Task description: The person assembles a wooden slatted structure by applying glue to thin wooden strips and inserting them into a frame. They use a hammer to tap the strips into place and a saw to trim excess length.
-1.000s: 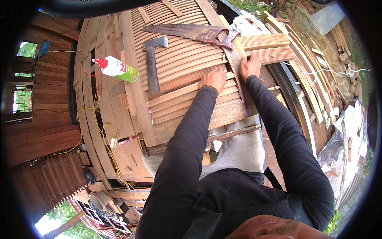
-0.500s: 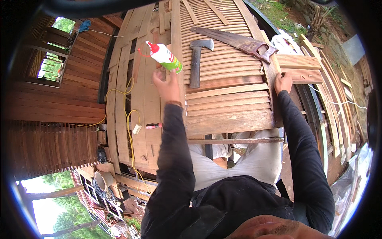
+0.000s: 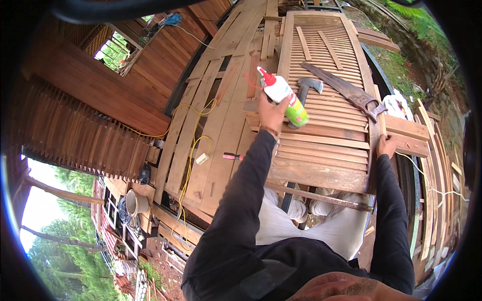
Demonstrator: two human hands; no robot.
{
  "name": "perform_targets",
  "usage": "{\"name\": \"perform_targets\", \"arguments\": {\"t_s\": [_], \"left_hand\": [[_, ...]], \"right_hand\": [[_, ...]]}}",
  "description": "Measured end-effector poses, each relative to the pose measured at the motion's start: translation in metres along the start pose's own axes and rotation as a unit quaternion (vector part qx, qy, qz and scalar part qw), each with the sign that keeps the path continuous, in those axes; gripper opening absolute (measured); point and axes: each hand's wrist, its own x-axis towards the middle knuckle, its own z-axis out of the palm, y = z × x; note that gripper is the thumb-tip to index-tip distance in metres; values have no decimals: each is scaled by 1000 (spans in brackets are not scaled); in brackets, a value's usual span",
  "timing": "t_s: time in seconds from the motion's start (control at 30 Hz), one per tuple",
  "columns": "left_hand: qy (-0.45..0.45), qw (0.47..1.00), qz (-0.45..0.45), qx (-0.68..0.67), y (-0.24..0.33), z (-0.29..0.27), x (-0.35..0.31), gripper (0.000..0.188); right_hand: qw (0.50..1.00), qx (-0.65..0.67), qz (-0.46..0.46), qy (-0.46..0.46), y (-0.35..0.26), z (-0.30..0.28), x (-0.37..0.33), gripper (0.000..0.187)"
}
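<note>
My left hand [image 3: 271, 111] grips a white glue bottle [image 3: 283, 96] with a red nozzle and a green base, held over the left edge of a wooden louvred shutter [image 3: 329, 130]. On the shutter's right edge rests my right hand [image 3: 386, 146], fingers on the frame next to a short wooden block [image 3: 409, 136]. A hammer [image 3: 305, 88] lies on the slats just beyond the bottle. Right of the hammer a hand saw [image 3: 346, 93] lies slantwise, its handle toward the shutter's right edge.
Long wooden planks [image 3: 226, 125] lie left of the shutter, with a yellow cable [image 3: 193, 145] looped over them. A small red-handled tool [image 3: 232, 157] lies on a plank. Stacked timber [image 3: 437, 165] fills the right side. A wooden wall [image 3: 80, 100] stands at left.
My left hand left the slats, reached left to the glue bottle and has picked it up. My head turned, shifting the view. The right hand stays on the shutter's right edge.
</note>
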Motion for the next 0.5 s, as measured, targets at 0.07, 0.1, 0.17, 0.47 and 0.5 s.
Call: {"name": "perform_targets", "arguments": {"t_s": [0.07, 0.1, 0.17, 0.47, 0.5], "left_hand": [[-18, 993, -77, -87, 3, 0, -29, 50], [-16, 972, -137, -188, 14, 5, -52, 44], [-23, 924, -235, -300, 36, 12, -98, 42], [-159, 729, -530, -403, 61, 75, -244, 56], [-203, 741, -531, -358, 62, 80, -241, 61]], "right_hand": [[999, 30, -7, -18, -16, -12, -12, 52], [999, 10, -42, -17, -22, -19, -25, 52], [989, 71, -131, -21, -70, -58, -83, 58], [805, 257, -510, -162, -75, -187, -230, 58], [809, 249, -512, -149, -72, -195, -229, 55]]}}
